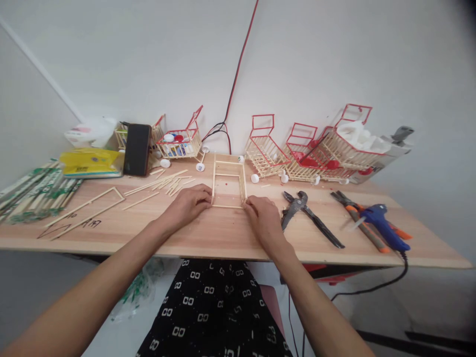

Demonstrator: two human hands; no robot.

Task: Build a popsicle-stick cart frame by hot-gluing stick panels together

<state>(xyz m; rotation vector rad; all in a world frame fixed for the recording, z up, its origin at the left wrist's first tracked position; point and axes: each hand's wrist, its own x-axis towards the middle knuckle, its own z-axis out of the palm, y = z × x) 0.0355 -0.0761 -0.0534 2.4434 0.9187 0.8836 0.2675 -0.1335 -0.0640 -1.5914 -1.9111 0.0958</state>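
Observation:
A small box-like frame of thin wooden sticks [228, 206] rests on the table in front of me. My left hand [192, 202] pinches its near left corner, fingers closed. At the near right corner, my right hand [263, 214] has thumb and fingers closed on the frame too. Loose cut sticks [174, 184] lie to the left of the frame, short and long together. Further left is a flat bent stick frame [89, 202]. Slip-joint pliers [303, 208] lie right of my right hand.
Stick-built miniature carts with red handles stand along the wall, including one [266, 151] behind the frame. A phone [137, 149], a yellow packet [91, 162] and bundled sticks [40, 193] are at left. A blue glue gun [385, 225] and orange-handled pliers [362, 223] lie right.

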